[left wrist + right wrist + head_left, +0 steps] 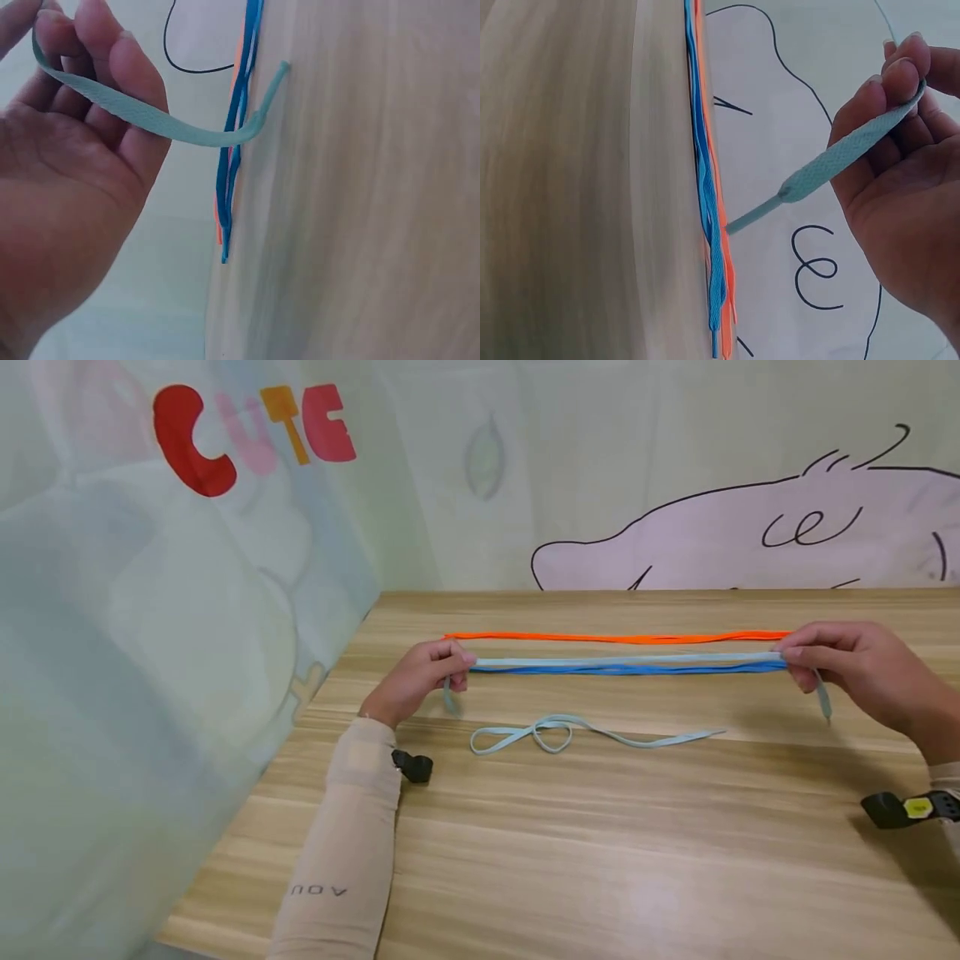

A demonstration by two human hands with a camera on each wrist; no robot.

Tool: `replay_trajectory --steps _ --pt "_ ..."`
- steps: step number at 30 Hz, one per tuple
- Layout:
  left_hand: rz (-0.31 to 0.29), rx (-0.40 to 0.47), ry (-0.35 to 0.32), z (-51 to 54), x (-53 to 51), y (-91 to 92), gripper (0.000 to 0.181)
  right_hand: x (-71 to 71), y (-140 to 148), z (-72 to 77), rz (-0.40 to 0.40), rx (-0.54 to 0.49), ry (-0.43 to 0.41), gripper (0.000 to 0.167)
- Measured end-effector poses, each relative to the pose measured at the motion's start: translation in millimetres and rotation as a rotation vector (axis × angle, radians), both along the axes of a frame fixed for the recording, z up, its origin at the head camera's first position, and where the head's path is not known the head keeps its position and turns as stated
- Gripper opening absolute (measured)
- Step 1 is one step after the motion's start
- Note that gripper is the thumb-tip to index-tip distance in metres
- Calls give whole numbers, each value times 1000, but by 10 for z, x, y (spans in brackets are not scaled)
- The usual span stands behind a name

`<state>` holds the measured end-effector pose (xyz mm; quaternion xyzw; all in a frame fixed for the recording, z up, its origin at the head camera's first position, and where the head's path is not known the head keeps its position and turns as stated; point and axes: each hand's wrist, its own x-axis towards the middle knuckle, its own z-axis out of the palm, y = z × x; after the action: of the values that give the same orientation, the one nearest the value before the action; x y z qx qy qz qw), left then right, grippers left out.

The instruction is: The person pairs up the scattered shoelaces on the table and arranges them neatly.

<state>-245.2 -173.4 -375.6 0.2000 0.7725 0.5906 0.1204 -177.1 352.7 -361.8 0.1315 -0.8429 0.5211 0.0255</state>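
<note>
A pale mint shoelace (630,659) is stretched taut and level between my two hands, above the table. My left hand (427,675) pinches it near one end, and the short tail with its tip (271,94) hangs below the fingers. At the other end my right hand (862,672) pinches it between thumb and fingers, its tipped tail (832,161) dangling too. Behind it a folded blue shoelace (622,670) lies straight on the table. Farther back is an orange shoelace (630,639), laid parallel. Nearer me rests a second pale mint shoelace (652,744), loosely looped.
The wood-grain table (570,860) meets a printed cloth backdrop (450,510) at its back and left edges. Dark wrist-worn devices (414,767) sit on both forearms.
</note>
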Motion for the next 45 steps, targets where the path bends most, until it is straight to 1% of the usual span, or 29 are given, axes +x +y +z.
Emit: replay_trajectory --steps 4,9,14,18,22,26,30,35,41,45 --pt "34 -53 6 -15 20 -29 31 -8 28 -9 -38 59 -48 24" --pt "54 -90 -5 -5 34 -77 32 8 76 -28 -51 100 -71 25" --pt "79 -138 -17 -5 28 -108 39 13 110 -36 -45 180 -88 25" --pt "111 -198 -27 -32 16 -111 42 10 144 -41 -43 257 -128 27" --pt "131 -249 -38 -58 10 -106 44 -8 181 -61 -28 280 -178 30" --pt "147 -269 -49 -66 7 -118 43 -51 219 -72 -5 307 -192 30" --pt "135 -302 -43 -52 -11 -114 39 -84 270 -72 10 346 -203 31" --pt "101 -366 -12 -31 -41 -96 34 -93 317 -80 28 412 -238 29" --pt "83 -424 -12 -9 -26 -77 28 -127 370 -117 47 484 -274 24" --pt "77 -472 -13 -11 -19 -90 28 -139 387 -148 70 498 -288 21"
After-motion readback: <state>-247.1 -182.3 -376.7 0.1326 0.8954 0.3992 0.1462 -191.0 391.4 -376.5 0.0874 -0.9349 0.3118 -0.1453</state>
